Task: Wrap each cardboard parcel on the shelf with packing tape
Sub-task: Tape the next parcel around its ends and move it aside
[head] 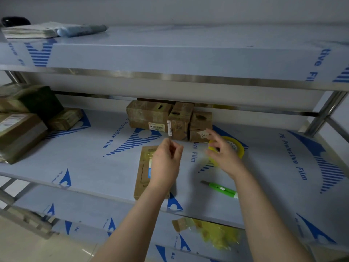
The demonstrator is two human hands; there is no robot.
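Flat cardboard parcel [144, 174] lying at the middle shelf's [94, 167] front edge, my left hand [166, 161] over it, fingertips pinched on something too faint to name, my right hand [222, 152] gripping the yellow tape roll [237, 146], green cutter [221, 189] nearby
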